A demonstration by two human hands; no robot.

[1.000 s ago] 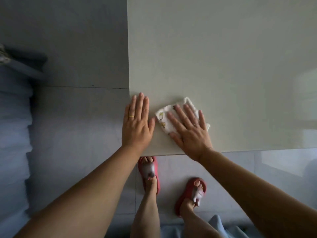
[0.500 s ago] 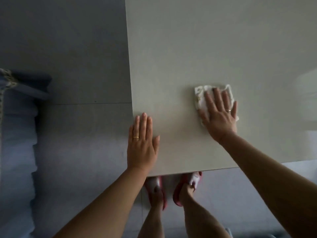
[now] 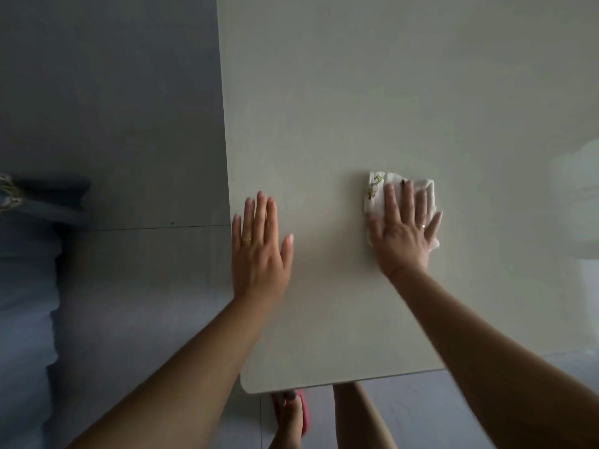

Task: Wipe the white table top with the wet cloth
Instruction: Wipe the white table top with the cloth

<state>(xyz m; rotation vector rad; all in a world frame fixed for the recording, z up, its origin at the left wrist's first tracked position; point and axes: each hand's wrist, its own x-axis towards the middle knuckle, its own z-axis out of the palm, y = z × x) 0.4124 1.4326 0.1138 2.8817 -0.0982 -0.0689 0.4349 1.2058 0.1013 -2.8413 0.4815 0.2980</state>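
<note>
Pressed flat with fingers spread, the right hand (image 3: 402, 233) has no closed grip on the cloth (image 3: 376, 192); its palm and fingers simply pin the fabric against the tabletop (image 3: 356, 92). The left hand (image 3: 259, 251) lies open and flat too, holding nothing, its little finger right at the tabletop's left edge.

Counted: two hands, one cloth, one tabletop, and a ring on each hand. The cloth is white with small yellow-green printed marks on its left part, and it sits right of the left hand, well apart from it, roughly midway up the view.

Bare tabletop stretches far ahead of the cloth and out to the right, so there is open room on those sides. The near edge runs below both forearms, ending in a rounded near-left corner. Grey tiled floor (image 3: 113, 124) lies left of the edge.

Most of the cloth is hidden under the right hand; only its far and side margins show. Below the near edge, one pink slipper (image 3: 304, 413) and two bare legs are partly cut off. A blue shape at far left is too dim to identify.
</note>
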